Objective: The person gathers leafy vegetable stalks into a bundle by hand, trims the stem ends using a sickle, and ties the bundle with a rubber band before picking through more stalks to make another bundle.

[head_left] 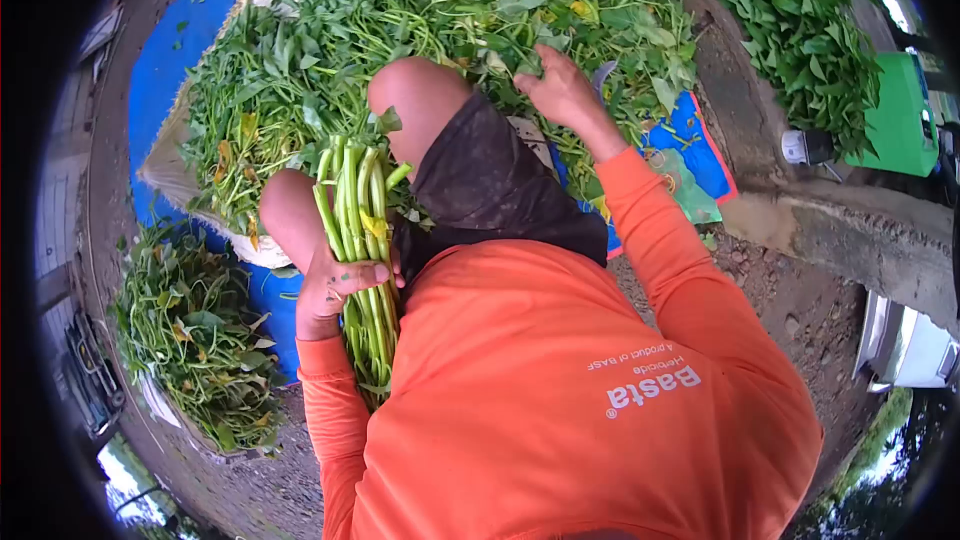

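Note:
My left hand [345, 285] is wrapped round a bundle of thick green leafy-vegetable stems [360, 200], held upright against my left thigh with the cut ends pointing away from me. The bundle's lower end rests along my shirt. Beyond my right knee, my right hand [562, 90] reaches over the big heap of leafy greens [440, 15], its thumb and forefinger apart and its other fingers curled. A curved grey piece, seemingly a knife blade [603, 76], sticks out by the outer edge of that hand; its handle is hidden.
The heap lies on a pale sack [172, 155] over a blue tarp [155, 80]. A smaller pile of greens [195, 340] is at the left. More leaves [790, 30] lie at the upper right, by a green container [895, 115]. A concrete curb [840, 225] runs along the right.

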`<state>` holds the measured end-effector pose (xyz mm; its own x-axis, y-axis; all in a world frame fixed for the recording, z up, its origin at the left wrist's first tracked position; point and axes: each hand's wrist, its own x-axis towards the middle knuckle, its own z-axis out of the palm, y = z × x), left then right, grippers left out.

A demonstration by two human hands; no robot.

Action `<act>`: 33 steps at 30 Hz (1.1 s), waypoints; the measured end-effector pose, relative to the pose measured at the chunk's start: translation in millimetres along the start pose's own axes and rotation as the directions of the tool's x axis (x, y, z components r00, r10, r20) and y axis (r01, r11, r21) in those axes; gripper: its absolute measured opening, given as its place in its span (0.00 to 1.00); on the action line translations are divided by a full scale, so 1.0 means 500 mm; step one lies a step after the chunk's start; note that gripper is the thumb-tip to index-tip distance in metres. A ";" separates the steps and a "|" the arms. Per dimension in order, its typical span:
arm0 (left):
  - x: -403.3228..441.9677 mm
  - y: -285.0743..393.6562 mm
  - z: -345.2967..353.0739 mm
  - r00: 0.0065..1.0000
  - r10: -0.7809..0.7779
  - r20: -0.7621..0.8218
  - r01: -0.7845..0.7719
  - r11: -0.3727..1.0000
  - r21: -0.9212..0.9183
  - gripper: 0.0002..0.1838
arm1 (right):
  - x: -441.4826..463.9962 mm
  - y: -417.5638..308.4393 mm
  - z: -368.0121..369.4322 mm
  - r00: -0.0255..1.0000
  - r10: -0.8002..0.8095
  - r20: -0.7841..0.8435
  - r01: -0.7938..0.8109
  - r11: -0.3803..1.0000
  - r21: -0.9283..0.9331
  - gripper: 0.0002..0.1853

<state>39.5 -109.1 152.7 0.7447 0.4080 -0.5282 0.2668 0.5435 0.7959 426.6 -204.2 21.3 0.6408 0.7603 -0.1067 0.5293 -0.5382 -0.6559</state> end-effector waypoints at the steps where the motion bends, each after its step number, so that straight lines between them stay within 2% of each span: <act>1: 0.032 0.008 0.020 0.999 -0.010 0.045 0.008 0.999 0.031 0.30 | -0.054 0.098 0.011 0.966 0.201 0.162 -0.217 0.972 0.087 0.30; 2: 0.054 0.008 0.024 0.998 -0.001 0.057 -0.004 0.996 0.092 0.27 | -0.111 0.178 0.034 0.937 0.271 0.220 -0.292 0.954 0.069 0.22; 3: 0.075 0.013 0.026 0.997 -0.017 0.074 0.002 0.980 0.198 0.23 | -0.179 0.285 0.084 0.924 0.254 0.285 -0.313 0.931 0.185 0.19; 4: 0.098 0.013 0.027 0.998 -0.005 0.063 -0.011 0.965 0.260 0.22 | -0.251 0.325 0.093 0.901 0.296 0.317 -0.362 0.916 0.173 0.17; 7: 0.153 0.013 0.056 0.999 0.030 0.024 -0.037 0.923 0.384 0.18 | -0.402 0.419 0.119 0.855 0.487 0.177 -0.517 0.824 0.234 0.10; 8: 0.167 -0.002 0.056 0.999 0.034 0.023 -0.040 0.912 0.409 0.16 | -0.425 0.450 0.124 0.808 0.580 0.104 -0.582 0.760 0.289 0.09; 10: 0.167 -0.002 0.077 1.000 0.020 0.020 -0.027 0.910 0.414 0.16 | -0.438 0.520 0.127 0.784 0.565 -0.258 -0.466 0.810 0.356 0.08; 11: 0.166 0.001 0.089 1.000 0.018 0.015 -0.023 0.908 0.418 0.16 | -0.433 0.556 0.129 0.728 0.535 -0.429 -0.400 0.839 0.368 0.08; 12: 0.158 0.013 0.115 0.999 0.032 -0.033 -0.015 0.905 0.426 0.16 | -0.415 0.574 0.107 0.678 0.540 -0.499 -0.393 0.840 0.375 0.07; 13: 0.153 0.022 0.119 0.999 0.044 -0.012 -0.035 0.898 0.438 0.16 | -0.384 0.597 0.078 0.627 0.535 -0.566 -0.382 0.845 0.375 0.06; 15: 0.149 0.031 0.148 0.998 0.041 -0.050 -0.011 0.871 0.491 0.16 | -0.330 0.692 0.065 0.598 0.477 -0.644 -0.471 0.859 0.199 0.07; 18: 0.148 0.014 0.164 0.995 0.006 -0.097 0.040 0.881 0.471 0.14 | -0.263 0.800 0.069 0.629 0.545 -0.555 -0.661 0.750 -0.014 0.11; 21: 0.133 0.014 0.167 0.989 0.018 -0.146 0.059 0.863 0.501 0.15 | -0.228 0.823 0.047 0.714 0.565 -0.413 -0.657 0.744 -0.120 0.11; 25: 0.117 0.015 0.165 0.985 0.042 -0.170 0.040 0.893 0.449 0.15 | -0.223 0.827 0.018 0.604 0.674 -0.425 -0.713 0.695 0.090 0.10; 28: 0.113 0.014 0.156 0.987 0.046 -0.153 0.027 0.898 0.438 0.15 | -0.229 0.818 -0.020 0.584 0.678 -0.447 -0.662 0.716 0.222 0.10; 31: 0.116 0.013 0.151 0.991 0.025 -0.133 0.036 0.900 0.433 0.14 | -0.248 0.813 -0.039 0.587 0.707 -0.395 -0.668 0.698 0.258 0.09; 33: 0.119 0.008 0.147 0.993 0.049 -0.110 -0.002 0.920 0.391 0.14 | -0.251 0.826 -0.026 0.678 0.620 -0.394 -0.640 0.762 0.099 0.10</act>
<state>129.8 -136.3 146.3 0.6853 0.5120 -0.5178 0.4832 0.2123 0.8494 572.1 -526.5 -226.5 0.9819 0.0388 -0.1852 -0.0614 -0.8604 -0.5058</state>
